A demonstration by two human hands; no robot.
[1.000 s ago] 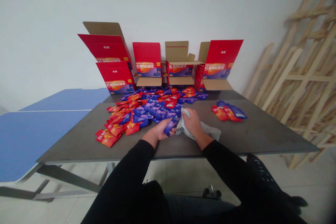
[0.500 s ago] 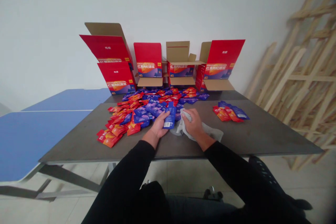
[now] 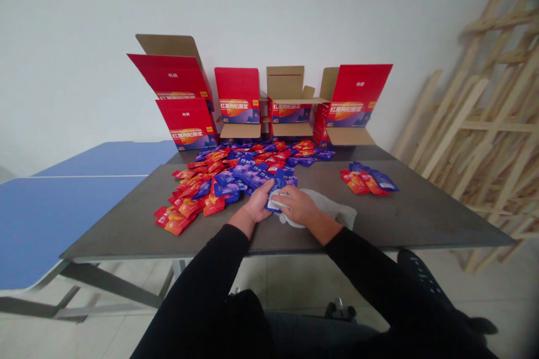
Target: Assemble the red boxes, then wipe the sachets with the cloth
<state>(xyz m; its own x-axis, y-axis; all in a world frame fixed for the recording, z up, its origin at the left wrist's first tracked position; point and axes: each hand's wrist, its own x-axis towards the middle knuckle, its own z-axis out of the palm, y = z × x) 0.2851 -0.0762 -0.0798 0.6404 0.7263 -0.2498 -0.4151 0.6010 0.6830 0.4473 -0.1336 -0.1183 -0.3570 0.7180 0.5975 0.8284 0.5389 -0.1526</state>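
Observation:
My left hand (image 3: 257, 203) is closed on the edge of a blue pouch (image 3: 273, 203), held just over the near part of the grey table. Over the pouch's face, my right hand (image 3: 300, 206) presses a whitish cloth (image 3: 332, 205), its fingers gripping it. The loose end of that cloth trails to the right on the tabletop. Part of the pouch is hidden under the cloth and the right fingers. Beyond my hands lies a heap of blue pouches (image 3: 250, 174) and red pouches (image 3: 185, 205).
Open red cartons (image 3: 191, 123) stand along the back of the grey table (image 3: 421, 213). To the right lies a small group of red and blue pouches (image 3: 365, 179). A blue table (image 3: 101, 179) adjoins on the left, and wooden frames (image 3: 484, 123) lean at the right.
My right hand has moved left with the cloth, from beside the blue pouch onto its face. The left hand keeps its hold, the pouch slightly lower and more covered.

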